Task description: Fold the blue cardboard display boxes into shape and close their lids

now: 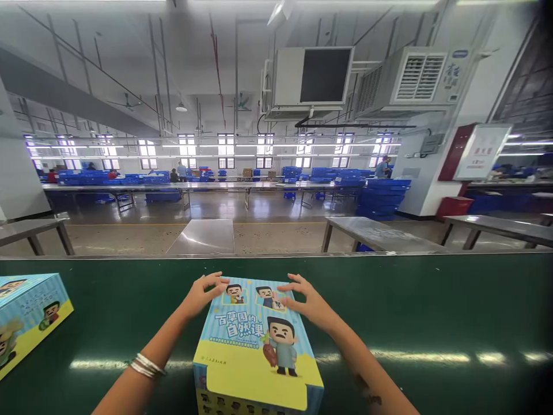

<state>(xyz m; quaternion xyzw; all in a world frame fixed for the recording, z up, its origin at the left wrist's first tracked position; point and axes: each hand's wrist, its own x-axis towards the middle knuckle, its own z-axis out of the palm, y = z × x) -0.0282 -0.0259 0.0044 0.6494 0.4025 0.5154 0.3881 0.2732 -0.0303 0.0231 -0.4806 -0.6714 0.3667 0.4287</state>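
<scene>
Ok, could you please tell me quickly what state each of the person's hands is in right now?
Left hand: open, fingers spread against the far corner of the blue-and-yellow printed box, not gripping it.
Right hand: open, fingertips touching that box's far edge, not gripping it.

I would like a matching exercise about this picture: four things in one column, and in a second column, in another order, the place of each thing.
Things:
1. Metal bangles
2. Right hand
3. Second printed box
4. Stack of blue crates

Places:
A. On the floor far ahead
B. On the green bench, cut off by the left edge of the view
C. Around the left wrist
D. Touching the blue and yellow box

Pairs: 1-C, 2-D, 3-B, 4-A
</scene>
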